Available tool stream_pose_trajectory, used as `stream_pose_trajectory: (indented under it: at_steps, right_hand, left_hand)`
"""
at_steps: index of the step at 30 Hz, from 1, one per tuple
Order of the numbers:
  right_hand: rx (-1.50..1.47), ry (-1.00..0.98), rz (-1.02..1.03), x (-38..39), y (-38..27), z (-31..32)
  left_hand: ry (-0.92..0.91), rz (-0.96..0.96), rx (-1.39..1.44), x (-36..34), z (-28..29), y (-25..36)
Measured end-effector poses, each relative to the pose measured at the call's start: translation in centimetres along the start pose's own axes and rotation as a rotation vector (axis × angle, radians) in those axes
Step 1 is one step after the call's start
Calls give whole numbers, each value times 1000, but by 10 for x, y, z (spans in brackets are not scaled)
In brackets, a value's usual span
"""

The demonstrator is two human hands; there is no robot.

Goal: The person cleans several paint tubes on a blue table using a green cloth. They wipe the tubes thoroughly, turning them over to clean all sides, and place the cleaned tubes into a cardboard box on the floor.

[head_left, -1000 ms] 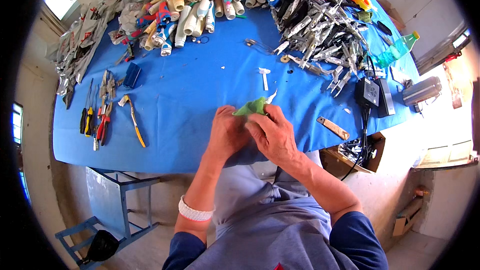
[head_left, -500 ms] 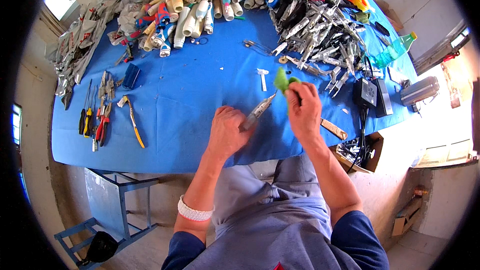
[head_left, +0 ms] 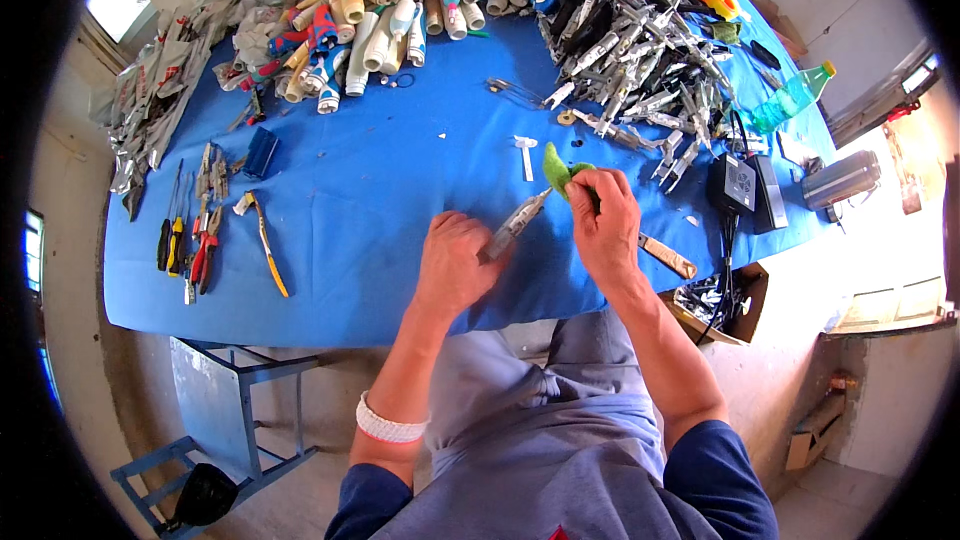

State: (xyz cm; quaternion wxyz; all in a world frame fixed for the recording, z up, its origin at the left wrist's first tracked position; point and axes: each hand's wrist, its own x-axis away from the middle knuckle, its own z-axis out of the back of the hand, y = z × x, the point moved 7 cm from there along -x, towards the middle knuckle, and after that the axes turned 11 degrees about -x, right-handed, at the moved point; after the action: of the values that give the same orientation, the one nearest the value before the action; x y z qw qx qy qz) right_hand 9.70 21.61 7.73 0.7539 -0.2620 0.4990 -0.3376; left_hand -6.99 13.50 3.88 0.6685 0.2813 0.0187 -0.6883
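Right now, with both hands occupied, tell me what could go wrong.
The slim grey part in the left hand points its narrow tip toward the right hand, so it might prick those fingers. The green cloth, close to that tip, could snag. The flat brown strip near the blue table's edge might get knocked off.

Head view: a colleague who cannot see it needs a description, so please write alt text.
A person's left hand holds a pointed grey part over a blue table; the right hand holds a green cloth near its tip. Beyond lie piled tubes and grey pieces; tools lie at left.
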Motion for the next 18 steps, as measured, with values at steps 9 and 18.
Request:
stream_pose_trajectory:
  at_steps: [9, 18]
  right_hand:
    - [7, -254, 228, 21, -26, -33]
    - [-52, -178, 127, 18, -32, -20]
  left_hand:
    - [2, 7, 55, -2, 2, 3]
    - [63, 0, 122, -2, 3, 3]
